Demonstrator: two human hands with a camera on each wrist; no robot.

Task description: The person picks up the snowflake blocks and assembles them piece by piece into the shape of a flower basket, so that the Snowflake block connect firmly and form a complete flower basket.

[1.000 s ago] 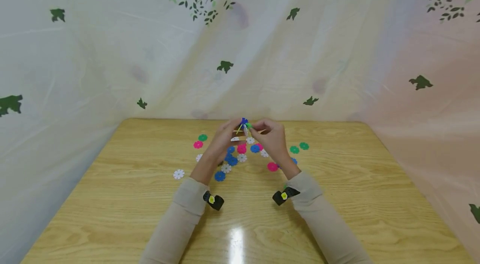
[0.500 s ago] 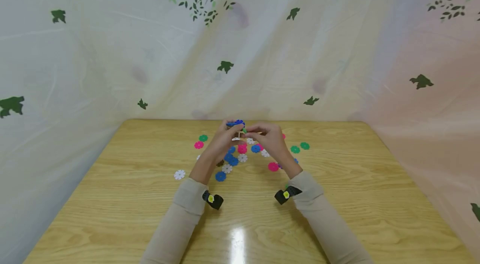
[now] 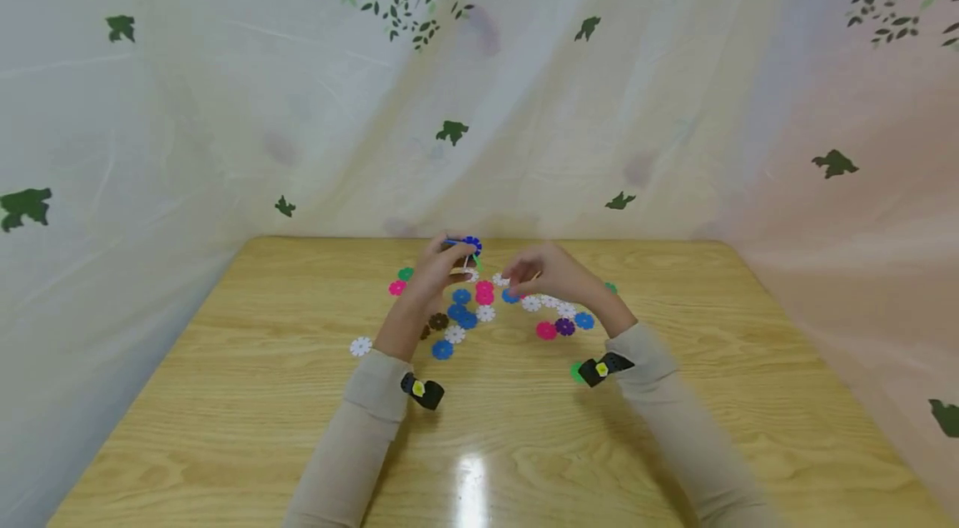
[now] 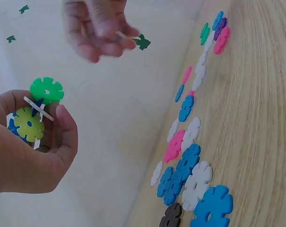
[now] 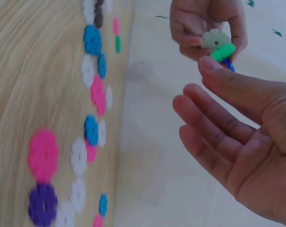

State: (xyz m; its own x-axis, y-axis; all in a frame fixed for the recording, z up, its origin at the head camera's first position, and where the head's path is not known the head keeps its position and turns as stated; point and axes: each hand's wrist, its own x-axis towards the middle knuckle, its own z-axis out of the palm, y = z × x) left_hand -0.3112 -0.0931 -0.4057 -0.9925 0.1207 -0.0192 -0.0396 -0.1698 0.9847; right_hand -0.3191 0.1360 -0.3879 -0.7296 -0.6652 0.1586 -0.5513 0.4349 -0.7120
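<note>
My left hand (image 3: 430, 274) holds a small cluster of interlocked flower-shaped plastic discs above the far part of the table. In the left wrist view a bright green disc (image 4: 47, 91) stands out at its top, with a yellow-green disc (image 4: 29, 124) below. A white disc (image 4: 44, 112) shows edge-on, and blue ones are partly hidden by the fingers. To the right, my right hand (image 3: 560, 273) is apart from the cluster. Its thumb and fingers (image 5: 211, 125) are spread and loosely bent in the right wrist view, holding nothing.
Loose discs lie across the wooden table (image 3: 494, 428): pink (image 3: 546, 331), purple (image 3: 565, 326), blue (image 3: 443, 349), white (image 3: 361, 346) and brown (image 3: 439, 321) among them. A green disc (image 3: 577, 371) lies by the right wrist camera (image 3: 595, 371). Behind the table hangs a leaf-patterned cloth (image 3: 524, 136).
My right hand has let go of the green disc and moved right, away from the cluster. My left hand has shifted slightly left, still holding the cluster with the green disc on it.
</note>
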